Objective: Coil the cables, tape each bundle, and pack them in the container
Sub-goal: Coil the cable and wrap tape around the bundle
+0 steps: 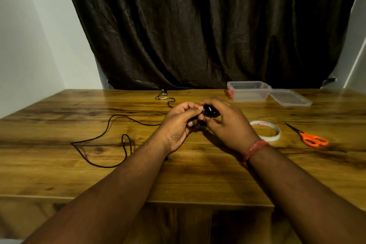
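Cable point(111, 125) coil pinched by both hands' fingers point(195, 114); loops should be kept small, slack drawn from 9 o'clock.

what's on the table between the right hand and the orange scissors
The roll of white tape lies flat there, just right of the right hand and left of the scissors, in the head view. The rest is bare wooden table.

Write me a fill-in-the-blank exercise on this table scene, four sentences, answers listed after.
1. Both hands, left hand and right hand, grip a black ____.
2. The scissors have ____ handles.
3. The container stands with its lid ____.
4. The tape roll lies between the right hand and the ____.

Answers: cable; orange; off; scissors
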Available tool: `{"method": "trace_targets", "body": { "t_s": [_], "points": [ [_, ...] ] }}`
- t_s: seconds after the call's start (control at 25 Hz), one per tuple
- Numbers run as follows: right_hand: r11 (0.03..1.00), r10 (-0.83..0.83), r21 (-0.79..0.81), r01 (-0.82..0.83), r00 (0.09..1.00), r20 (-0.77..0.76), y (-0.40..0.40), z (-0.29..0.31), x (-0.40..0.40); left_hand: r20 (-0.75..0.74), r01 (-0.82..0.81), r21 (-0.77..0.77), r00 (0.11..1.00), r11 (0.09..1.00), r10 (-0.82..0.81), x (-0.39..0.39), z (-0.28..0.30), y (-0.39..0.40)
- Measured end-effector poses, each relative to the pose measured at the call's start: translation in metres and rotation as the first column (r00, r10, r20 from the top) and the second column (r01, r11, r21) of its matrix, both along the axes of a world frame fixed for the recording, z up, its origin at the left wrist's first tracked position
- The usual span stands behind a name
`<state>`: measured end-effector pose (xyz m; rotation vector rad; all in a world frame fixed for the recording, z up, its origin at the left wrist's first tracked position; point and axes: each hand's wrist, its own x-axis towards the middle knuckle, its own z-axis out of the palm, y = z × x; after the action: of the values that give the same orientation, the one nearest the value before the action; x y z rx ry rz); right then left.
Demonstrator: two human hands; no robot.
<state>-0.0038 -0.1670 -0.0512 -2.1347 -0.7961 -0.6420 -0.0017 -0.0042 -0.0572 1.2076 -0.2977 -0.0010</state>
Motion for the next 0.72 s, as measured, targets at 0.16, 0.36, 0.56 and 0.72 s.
{"method": "trace_targets", "body": {
  "t_s": [0.16,0.36,0.56,0.72],
  "points": [
    [0.994,-0.008,0.110,0.007,1.000,0.013,-0.0020,0.0014,-0.0008,0.034,-0.028,0.088,0.999,0.996,0.025,-0.0045,0.0032,-0.0022],
    [0.993,-0.029,0.112,0.025,0.999,0.027,-0.0018,0.0013,-0.0014,0.086,-0.092,0.149,0.993,0.985,0.080,-0.0048,0.0032,-0.0021],
    [0.993,-0.042,0.108,0.039,0.999,0.030,-0.0025,0.0003,0.0005,0.166,-0.163,0.226,0.978,0.960,0.127,-0.0062,0.0027,-0.0029],
    [0.992,-0.053,0.121,0.048,0.998,0.038,-0.0019,0.0006,0.0008,0.187,-0.175,0.287,0.975,0.942,0.124,-0.0080,0.0028,-0.0030]
  ]
}}
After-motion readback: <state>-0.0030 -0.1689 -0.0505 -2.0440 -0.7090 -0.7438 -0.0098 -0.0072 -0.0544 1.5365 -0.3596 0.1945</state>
